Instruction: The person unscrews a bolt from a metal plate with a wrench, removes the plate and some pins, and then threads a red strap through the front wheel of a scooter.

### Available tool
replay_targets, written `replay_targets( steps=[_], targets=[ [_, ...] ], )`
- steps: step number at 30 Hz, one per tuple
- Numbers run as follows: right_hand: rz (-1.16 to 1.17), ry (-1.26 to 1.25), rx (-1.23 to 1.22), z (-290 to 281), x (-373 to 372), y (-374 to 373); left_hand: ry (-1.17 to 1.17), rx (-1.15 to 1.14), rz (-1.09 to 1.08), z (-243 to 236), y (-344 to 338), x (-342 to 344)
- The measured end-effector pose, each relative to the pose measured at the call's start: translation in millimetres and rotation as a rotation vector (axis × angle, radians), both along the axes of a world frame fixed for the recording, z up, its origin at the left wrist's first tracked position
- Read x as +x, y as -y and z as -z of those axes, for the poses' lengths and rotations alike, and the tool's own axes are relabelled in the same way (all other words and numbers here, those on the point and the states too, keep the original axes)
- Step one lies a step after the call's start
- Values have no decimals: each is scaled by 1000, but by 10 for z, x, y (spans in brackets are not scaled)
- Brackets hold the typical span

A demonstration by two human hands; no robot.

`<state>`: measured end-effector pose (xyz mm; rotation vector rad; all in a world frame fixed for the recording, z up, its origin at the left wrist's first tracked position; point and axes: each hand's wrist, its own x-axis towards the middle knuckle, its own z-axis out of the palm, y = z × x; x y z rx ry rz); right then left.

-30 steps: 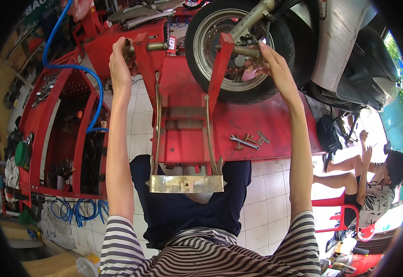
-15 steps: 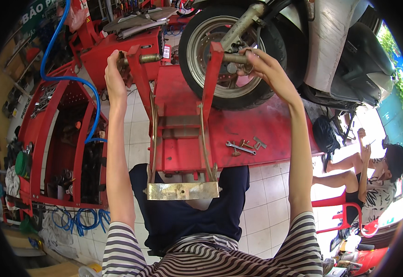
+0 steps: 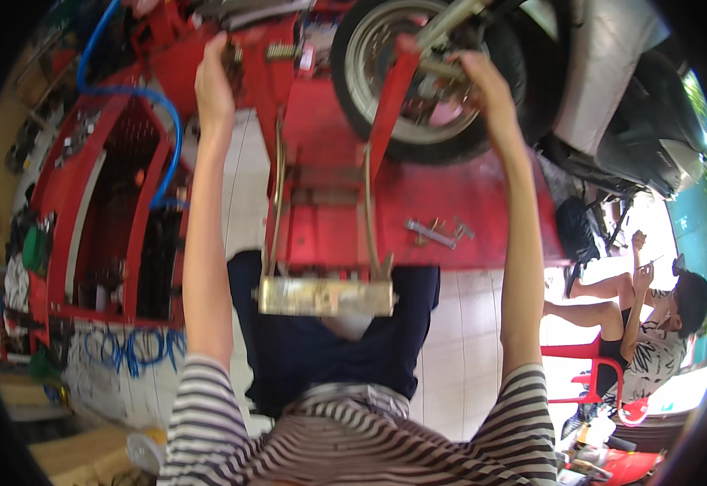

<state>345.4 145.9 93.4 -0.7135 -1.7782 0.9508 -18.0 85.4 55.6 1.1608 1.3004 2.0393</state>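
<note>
A red wheel clamp (image 3: 390, 105) stands on the red lift platform before me, a threaded screw through the top of each of its two uprights. At the outer end of the left screw (image 3: 281, 51), my left hand (image 3: 215, 85) has its fingers curled round the handle. My right hand (image 3: 489, 89) grips the outer end of the right screw (image 3: 442, 68), blurred and partly hidden. Behind the right upright is a motorbike's front wheel (image 3: 442, 152), not between the uprights. Two bent metal strips run from the uprights to a worn metal bar (image 3: 325, 297) near my lap.
A spanner (image 3: 432, 233) and small metal parts lie on the red platform (image 3: 483, 206). To the left stands a red tool cart (image 3: 139, 235) with a blue hose (image 3: 177, 142) over it. A person (image 3: 653, 324) sits on a red chair (image 3: 584, 368) at the right.
My view has tipped downward, so the clamp, wheel and platform sit higher in the picture. Both hands stay at the screw ends; the picture is now blurred.
</note>
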Motion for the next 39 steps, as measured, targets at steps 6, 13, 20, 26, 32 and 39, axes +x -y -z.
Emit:
replay_targets(
  steps=[6,13,20,26,32,39],
  targets=[
    [126,-17,-115,158,4,-38,-255,110,32,441,906,-80],
    [76,-38,-48,34,-86,128,142,-987,-475,3122,3406,-162],
    [150,-74,-55,70,-188,208,526,-1629,-257,4359,4851,265],
    [230,16,-87,0,-214,285,566,-1662,-201,4376,4800,162],
    [208,36,-112,-52,-199,292,507,-1628,-159,4358,4516,-177],
    [106,66,-237,-187,-40,259,460,-1582,-118,4619,4340,-563]
  ],
)
